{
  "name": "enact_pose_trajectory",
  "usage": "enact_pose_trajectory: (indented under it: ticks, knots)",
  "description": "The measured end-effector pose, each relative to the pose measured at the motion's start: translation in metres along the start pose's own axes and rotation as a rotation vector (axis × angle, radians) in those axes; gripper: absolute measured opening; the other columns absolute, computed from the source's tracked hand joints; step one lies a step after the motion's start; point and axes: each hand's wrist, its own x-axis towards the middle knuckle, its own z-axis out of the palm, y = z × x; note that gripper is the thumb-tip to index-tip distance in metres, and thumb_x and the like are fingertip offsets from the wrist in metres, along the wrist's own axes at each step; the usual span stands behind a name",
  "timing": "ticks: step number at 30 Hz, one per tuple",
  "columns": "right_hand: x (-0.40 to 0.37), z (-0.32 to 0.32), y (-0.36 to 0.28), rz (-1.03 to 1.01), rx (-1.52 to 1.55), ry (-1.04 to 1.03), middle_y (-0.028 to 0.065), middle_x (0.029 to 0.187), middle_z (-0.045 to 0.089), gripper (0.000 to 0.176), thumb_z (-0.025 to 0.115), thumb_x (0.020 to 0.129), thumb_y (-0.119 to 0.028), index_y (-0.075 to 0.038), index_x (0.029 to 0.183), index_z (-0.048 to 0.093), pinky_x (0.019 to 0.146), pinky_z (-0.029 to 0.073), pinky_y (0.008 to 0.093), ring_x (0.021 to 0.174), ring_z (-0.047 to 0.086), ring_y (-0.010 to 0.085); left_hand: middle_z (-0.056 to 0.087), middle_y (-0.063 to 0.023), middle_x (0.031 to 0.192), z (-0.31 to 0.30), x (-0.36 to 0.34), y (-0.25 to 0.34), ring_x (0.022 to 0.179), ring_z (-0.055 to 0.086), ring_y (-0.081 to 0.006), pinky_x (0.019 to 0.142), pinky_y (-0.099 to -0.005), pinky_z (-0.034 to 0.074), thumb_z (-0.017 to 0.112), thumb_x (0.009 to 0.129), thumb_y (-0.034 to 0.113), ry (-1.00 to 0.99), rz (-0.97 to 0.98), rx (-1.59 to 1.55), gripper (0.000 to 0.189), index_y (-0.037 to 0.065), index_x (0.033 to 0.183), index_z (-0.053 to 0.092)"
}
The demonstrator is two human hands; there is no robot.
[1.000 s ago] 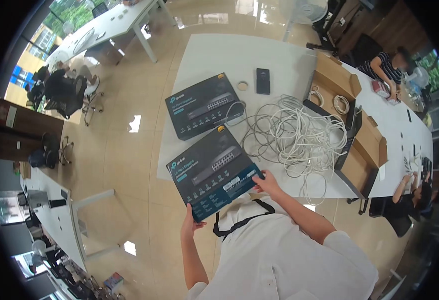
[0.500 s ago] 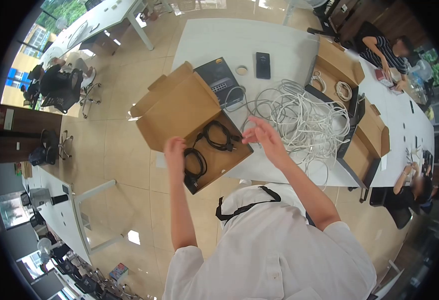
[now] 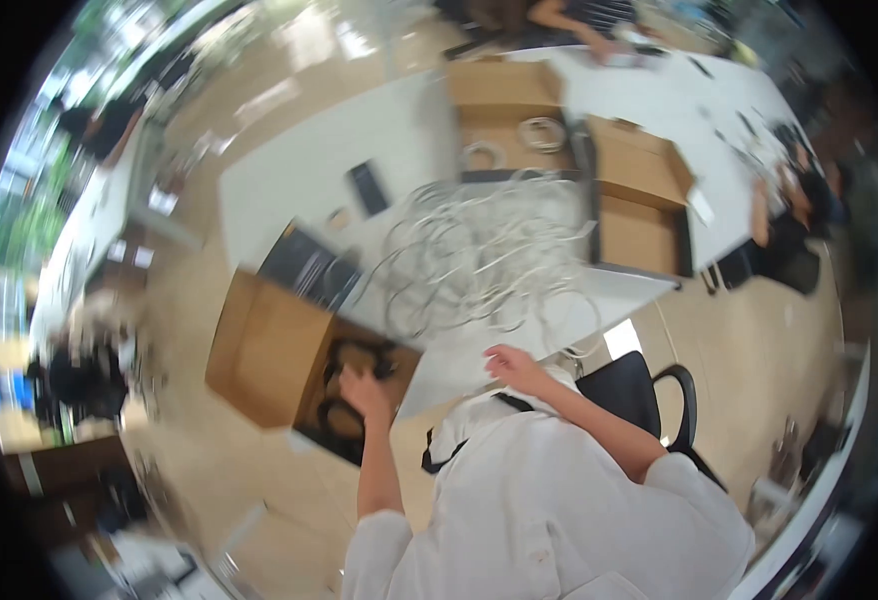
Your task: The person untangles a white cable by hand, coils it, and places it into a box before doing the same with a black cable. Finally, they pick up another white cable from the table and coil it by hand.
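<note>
L hand: over cords in box, can't tell grip
R hand: empty, loosely open
Cords: prob. light, bendy; best hold mid-coil

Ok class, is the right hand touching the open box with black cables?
Apart: the head view shows white table between the right hand and the box.

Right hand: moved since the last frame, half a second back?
Yes. Against the white cable pile, the right hand has drawn back from its left side toward the person's white shirt.
</note>
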Motion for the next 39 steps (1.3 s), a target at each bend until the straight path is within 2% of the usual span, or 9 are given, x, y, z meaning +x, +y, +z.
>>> enact_pose_trajectory:
  ticks: [6, 9, 12, 16, 17, 18, 20, 22, 39]
  knots:
    - [0.004, -0.021, -0.015, -0.143, -0.124, -0.055, 0.0058, 0.090, 0.066, 0.029, 0.056, 0.090, -0.017, -0.003, 0.116, 0.055, 0.072, 0.049, 0.0277, 0.080, 0.060, 0.0124, 0.056, -0.0281, 0.087, -0.051, 0.005, -0.001, 0.089, 0.053, -0.0439, 0.081, -0.0469, 0.041, 0.059, 0.068, 0.006, 0.108, 0.014, -0.507, 0.023, -0.006, 0.088, 0.054]
    - [0.005, -0.045, -0.018, -0.039, 0.009, -0.105, 0.0054, 0.092, 0.066, 0.029, 0.054, 0.090, -0.017, -0.005, 0.116, 0.053, 0.071, 0.049, 0.0281, 0.080, 0.062, 0.0125, 0.057, -0.0326, 0.100, -0.106, 0.002, 0.024, 0.097, 0.052, -0.0486, 0.084, -0.0468, 0.043, 0.049, 0.075, 0.008, 0.247, -0.217, -0.690, 0.037, -0.012, 0.106, 0.054]
    - [0.008, -0.079, -0.017, -0.090, 0.075, -0.158, 0.0058, 0.093, 0.065, 0.031, 0.056, 0.092, -0.021, -0.004, 0.118, 0.052, 0.075, 0.049, 0.0283, 0.084, 0.062, 0.0141, 0.063, -0.0186, 0.087, -0.145, 0.014, 0.063, 0.075, 0.059, -0.0306, 0.071, -0.0379, 0.048, 0.048, 0.088, 0.015, 0.410, -0.204, -1.027, 0.037, -0.009, 0.115, 0.054]
    - [0.007, -0.130, -0.020, -0.257, 0.011, 0.075, 0.0112, 0.116, 0.055, 0.050, 0.057, 0.093, -0.032, -0.005, 0.133, 0.041, 0.084, 0.047, 0.0307, 0.104, 0.055, 0.0171, 0.027, 0.0039, 0.056, -0.253, 0.035, 0.195, 0.046, 0.026, -0.0047, 0.044, -0.0223, 0.026, 0.050, 0.093, 0.034, -0.196, -0.871, -2.105, 0.037, 0.007, 0.117, 0.053]
    - [0.005, -0.143, -0.021, -0.241, 0.059, 0.100, 0.0116, 0.119, 0.053, 0.053, 0.056, 0.093, -0.033, -0.006, 0.135, 0.038, 0.085, 0.047, 0.0307, 0.105, 0.055, 0.0175, 0.034, 0.0043, 0.059, -0.238, 0.039, 0.206, 0.046, 0.030, -0.0049, 0.043, -0.0236, 0.028, 0.052, 0.093, 0.032, -0.538, -0.572, -2.251, 0.035, 0.011, 0.121, 0.047]
    - [-0.003, -0.158, -0.033, -0.227, 0.110, 0.131, 0.0121, 0.121, 0.051, 0.056, 0.056, 0.094, -0.033, -0.006, 0.138, 0.034, 0.086, 0.046, 0.0308, 0.106, 0.054, 0.0178, 0.030, -0.0018, 0.054, -0.279, 0.045, 0.258, 0.043, 0.021, -0.0145, 0.046, -0.0327, 0.042, 0.042, 0.097, 0.046, -0.829, -0.692, -2.326, 0.042, 0.010, 0.074, 0.040]
    - [-0.008, -0.186, -0.042, -0.225, 0.283, 0.052, 0.0091, 0.118, 0.051, 0.049, 0.054, 0.095, -0.030, -0.004, 0.132, 0.036, 0.085, 0.046, 0.0296, 0.104, 0.054, 0.0149, 0.029, -0.0005, 0.054, -0.271, 0.037, 0.322, 0.043, 0.021, -0.0143, 0.041, -0.0272, 0.023, 0.045, 0.098, 0.039, -0.795, -0.896, -2.012, 0.037, 0.012, 0.074, 0.040]
    - [-0.015, -0.208, -0.048, -0.209, 0.329, -0.009, 0.0075, 0.113, 0.053, 0.043, 0.053, 0.096, -0.029, -0.002, 0.127, 0.041, 0.083, 0.045, 0.0286, 0.101, 0.055, 0.0129, 0.037, 0.0058, 0.064, -0.236, 0.010, 0.359, 0.046, 0.029, -0.0042, 0.041, -0.0224, 0.027, 0.053, 0.094, 0.025, -0.703, -0.538, -1.852, 0.033, 0.015, 0.123, 0.041]
    - [-0.029, -0.230, -0.066, -0.097, 0.406, 0.466, 0.0032, 0.080, 0.060, 0.030, 0.057, 0.093, -0.023, 0.001, 0.112, 0.056, 0.065, 0.045, 0.0271, 0.072, 0.054, 0.0107, 0.050, -0.0034, 0.057, -0.216, 0.028, 0.387, 0.046, 0.044, -0.0124, 0.048, -0.0282, 0.042, 0.050, 0.095, 0.038, -1.224, -0.405, -1.759, 0.033, 0.005, 0.090, 0.054]
